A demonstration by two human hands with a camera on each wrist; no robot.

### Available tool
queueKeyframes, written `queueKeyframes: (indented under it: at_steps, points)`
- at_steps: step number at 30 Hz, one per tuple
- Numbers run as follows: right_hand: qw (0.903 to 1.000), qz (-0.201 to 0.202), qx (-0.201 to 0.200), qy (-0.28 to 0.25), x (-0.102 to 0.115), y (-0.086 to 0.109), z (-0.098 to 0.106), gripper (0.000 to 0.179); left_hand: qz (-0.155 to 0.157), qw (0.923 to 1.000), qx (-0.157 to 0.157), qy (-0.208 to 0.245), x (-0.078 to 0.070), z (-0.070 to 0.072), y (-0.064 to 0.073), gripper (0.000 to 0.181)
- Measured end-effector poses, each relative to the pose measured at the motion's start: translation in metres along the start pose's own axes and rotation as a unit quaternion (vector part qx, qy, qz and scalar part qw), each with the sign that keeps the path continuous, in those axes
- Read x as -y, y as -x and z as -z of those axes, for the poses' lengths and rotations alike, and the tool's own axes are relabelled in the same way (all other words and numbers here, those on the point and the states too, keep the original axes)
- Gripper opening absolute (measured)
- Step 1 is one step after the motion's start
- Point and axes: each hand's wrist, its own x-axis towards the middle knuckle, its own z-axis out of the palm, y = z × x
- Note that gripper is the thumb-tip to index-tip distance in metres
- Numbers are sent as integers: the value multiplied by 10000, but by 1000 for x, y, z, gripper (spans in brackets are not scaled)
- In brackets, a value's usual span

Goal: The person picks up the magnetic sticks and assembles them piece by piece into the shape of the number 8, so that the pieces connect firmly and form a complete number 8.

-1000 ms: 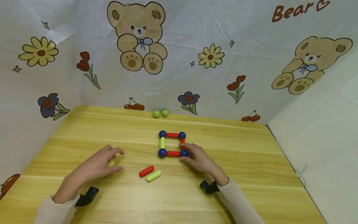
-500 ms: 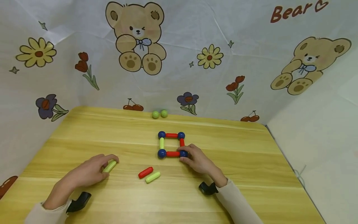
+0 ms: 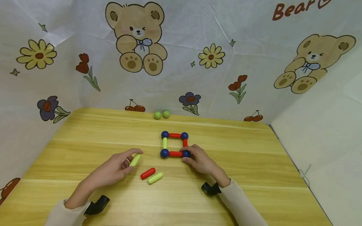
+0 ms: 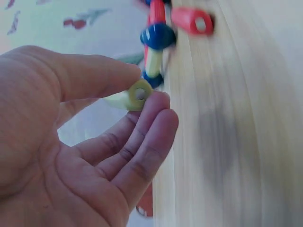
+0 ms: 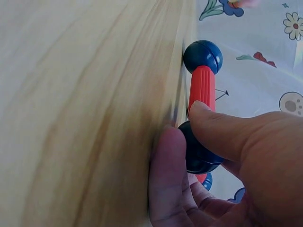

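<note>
My left hand [image 3: 113, 169] pinches a yellow-green magnetic rod [image 3: 135, 159] between thumb and fingers; in the left wrist view the rod's round metal end [image 4: 140, 94] faces the camera. A square of magnetic rods and blue balls lies on the table, with three red rods [image 3: 175, 135] and one yellow-green rod [image 3: 165, 143] as its sides. At its near right corner my right hand [image 3: 201, 159] grips the blue ball [image 5: 199, 151] between thumb and fingers. A loose red rod [image 3: 148, 173] and a loose yellow-green rod [image 3: 155, 178] lie side by side between the hands.
Two green balls [image 3: 161, 115] sit at the table's back edge, against a printed cloth [image 3: 175, 81] with bears and flowers. The wooden table [image 3: 240, 147] meets a pale wall on the right. A black wrist mount [image 3: 97, 204] sticks out below the left wrist.
My left hand first reached over the yellow-green rod, then took hold of it at the left, and has now lifted it and carried it rightward. My right hand stays at the square's corner.
</note>
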Motion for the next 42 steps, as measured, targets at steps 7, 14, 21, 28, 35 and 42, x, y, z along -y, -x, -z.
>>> queueKeyframes:
  at_steps: [7,14,21,28,35,42]
  points:
    - [9999,2,41,-122,-1,0,0,32,-205,9997,145,49,-13,-19,-24,37]
    - [9999,-34,71,-154,-1,-1,0,31,-281,9993,250,77,-22,-37,-42,25]
    - [9996,-58,50,-264,-2,-1,0,31,-353,9980,477,211,-25,-49,-57,22]
    - [9993,-36,126,-338,-3,-1,1,31,-435,9969,569,321,-20,-55,-62,22]
    - [9994,-99,101,-313,-4,-1,2,32,-485,9971,483,325,-16,-61,-64,21]
    - [9990,-161,137,-392,-3,-2,1,33,-420,9972,543,287,-16,-59,-63,21]
